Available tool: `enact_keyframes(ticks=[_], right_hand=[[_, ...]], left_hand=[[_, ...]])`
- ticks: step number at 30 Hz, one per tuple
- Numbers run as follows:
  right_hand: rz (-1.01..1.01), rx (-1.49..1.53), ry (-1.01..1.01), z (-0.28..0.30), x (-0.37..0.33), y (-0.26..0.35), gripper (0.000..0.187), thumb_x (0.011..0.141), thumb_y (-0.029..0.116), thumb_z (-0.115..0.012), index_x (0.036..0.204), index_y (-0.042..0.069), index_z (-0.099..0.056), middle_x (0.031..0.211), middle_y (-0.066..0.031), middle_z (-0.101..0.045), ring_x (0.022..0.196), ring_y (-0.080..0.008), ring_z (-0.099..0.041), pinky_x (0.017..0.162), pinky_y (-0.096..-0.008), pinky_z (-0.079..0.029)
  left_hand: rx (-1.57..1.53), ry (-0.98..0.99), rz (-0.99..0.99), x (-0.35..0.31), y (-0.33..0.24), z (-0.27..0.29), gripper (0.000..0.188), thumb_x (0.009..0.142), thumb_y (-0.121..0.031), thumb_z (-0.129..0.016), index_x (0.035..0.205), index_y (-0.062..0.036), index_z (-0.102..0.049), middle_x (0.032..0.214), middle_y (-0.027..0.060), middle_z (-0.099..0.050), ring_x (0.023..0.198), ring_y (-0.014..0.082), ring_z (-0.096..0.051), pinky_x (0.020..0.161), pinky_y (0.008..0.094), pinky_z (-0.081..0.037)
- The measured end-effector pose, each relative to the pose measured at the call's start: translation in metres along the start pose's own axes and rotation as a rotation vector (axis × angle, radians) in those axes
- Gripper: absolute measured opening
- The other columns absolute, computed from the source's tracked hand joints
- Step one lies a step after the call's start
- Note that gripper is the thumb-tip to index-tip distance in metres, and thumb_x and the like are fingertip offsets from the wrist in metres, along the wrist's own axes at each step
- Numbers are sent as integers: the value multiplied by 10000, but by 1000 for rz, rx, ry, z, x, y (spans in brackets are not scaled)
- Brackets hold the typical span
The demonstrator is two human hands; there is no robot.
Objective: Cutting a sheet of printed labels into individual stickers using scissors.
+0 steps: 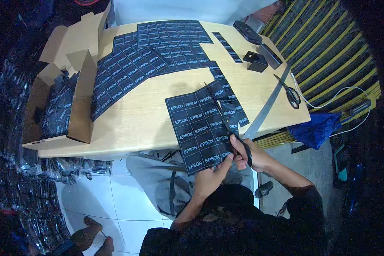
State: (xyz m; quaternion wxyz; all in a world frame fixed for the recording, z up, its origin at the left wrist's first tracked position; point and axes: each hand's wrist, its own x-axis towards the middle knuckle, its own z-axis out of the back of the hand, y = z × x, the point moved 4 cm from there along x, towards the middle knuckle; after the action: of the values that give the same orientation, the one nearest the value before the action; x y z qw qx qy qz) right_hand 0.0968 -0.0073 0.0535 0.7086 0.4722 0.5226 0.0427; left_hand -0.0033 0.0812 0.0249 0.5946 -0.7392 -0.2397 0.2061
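The flat black sheet [196, 130], gridded with thin pale lines and white lettering, overhangs the table's [136, 132] near edge; the left hand [211, 179] pinches its lower edge, the right hand [252, 155] grips black-handled scissors [225, 121], blades along the sheet's right side.

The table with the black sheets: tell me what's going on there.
A person's left hand holds a black printed sheet and the right hand holds scissors, set along the sheet's right-hand part. How far any cut has gone is hard to tell. More black sheets lie on the table; dark pieces sit in a cardboard box at left, and other scissors lie beside a long ruler at right.
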Motion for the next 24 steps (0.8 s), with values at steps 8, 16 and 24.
enact_keyframes(ticks=[8, 16, 24], right_hand=[[-19, 20, 11, -2, 1, 1, 538, 823, 577, -495, 668, 63, -459, 513, 35, -357, 405, -54, -358, 368, -200, -291], [46, -75, -29, -4, 0, 6, 553, 846, 572, -455, 680, 45, -467, 479, 16, -365, 372, -81, -378, 354, -226, -311], [106, -197, -77, -2, 3, 4, 586, 861, 557, -436, 647, 13, -481, 464, -18, -410, 354, -116, -431, 336, -244, -329]], left_hand=[[-169, -52, 62, -1, -1, 2, 156, 781, -153, -685, 856, -44, -602, 719, -38, -556, 583, 33, -465, 515, 200, -366], [-209, -21, 56, -1, 8, 2, 156, 773, -133, -689, 845, -38, -589, 708, -36, -539, 576, 36, -455, 507, 199, -355], [-230, -46, 9, -1, 3, 2, 121, 782, -103, -671, 836, -34, -588, 684, -43, -531, 568, 32, -440, 502, 195, -344]])
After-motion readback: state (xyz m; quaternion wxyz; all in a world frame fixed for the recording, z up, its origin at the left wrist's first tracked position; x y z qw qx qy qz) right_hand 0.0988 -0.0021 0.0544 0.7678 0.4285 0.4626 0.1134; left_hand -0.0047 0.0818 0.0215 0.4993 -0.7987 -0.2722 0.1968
